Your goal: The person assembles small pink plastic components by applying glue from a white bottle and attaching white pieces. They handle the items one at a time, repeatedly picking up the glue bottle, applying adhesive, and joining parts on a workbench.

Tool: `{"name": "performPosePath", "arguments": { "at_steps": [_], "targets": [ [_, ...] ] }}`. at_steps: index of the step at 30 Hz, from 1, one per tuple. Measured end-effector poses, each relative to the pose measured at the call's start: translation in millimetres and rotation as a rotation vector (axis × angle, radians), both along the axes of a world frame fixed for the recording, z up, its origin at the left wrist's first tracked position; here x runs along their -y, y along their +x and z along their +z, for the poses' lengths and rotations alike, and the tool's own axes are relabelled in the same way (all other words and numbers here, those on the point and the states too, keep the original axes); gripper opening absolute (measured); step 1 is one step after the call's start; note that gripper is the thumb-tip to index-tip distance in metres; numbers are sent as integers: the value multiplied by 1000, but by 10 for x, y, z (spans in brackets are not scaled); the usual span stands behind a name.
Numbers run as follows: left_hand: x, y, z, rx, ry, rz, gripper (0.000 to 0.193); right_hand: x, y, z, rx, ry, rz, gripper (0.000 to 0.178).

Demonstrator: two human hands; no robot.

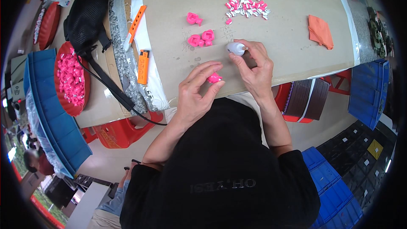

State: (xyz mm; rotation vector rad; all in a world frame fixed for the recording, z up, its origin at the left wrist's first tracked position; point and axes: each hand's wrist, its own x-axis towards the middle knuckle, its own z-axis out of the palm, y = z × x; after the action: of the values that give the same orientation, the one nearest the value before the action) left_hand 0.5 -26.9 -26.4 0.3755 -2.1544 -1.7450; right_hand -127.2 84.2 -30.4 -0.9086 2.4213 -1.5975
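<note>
Between the thumb and fingers of my left hand [193, 91] is a small pink plastic piece [214, 77], partly covered by the fingertips. My right hand [259, 71] grips a small white squeeze bottle [235, 48], tipped on its side with a narrow nozzle pointing right. The bottle and the held piece are apart. Beyond my left hand, a single pink piece [194, 18] and a pair of hollow pink pieces [202, 38] lie on the table [284, 38]. Farther off is a loose pile of small pink and white parts [247, 6].
At the left lie an orange utility knife [136, 24], an orange lighter [143, 68] and a black bag [89, 15]. A red tray [81, 109] full of pink pieces stands at the far left. An orange cloth [321, 32] rests at the right.
</note>
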Motion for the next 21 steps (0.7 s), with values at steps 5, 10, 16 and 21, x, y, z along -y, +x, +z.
{"name": "performPosePath", "arguments": {
  "at_steps": [5, 10, 16, 21],
  "targets": [
    [8, 8, 7, 28, 222, 11, 42, 7, 5, 8, 4, 0, -2, 26],
    [-1, 5, -8, 7, 391, 45, 43, 4, 3, 3, 6, -11, -3, 26],
    [-7, 4, 52, 42, 535, 88, 37, -3, -5, -1, -21, -14, 7, 25],
    [38, 22, -11, 26, 649, 40, 33, -56, 59, -30, 164, -212, 11, 24]
  ]
}}
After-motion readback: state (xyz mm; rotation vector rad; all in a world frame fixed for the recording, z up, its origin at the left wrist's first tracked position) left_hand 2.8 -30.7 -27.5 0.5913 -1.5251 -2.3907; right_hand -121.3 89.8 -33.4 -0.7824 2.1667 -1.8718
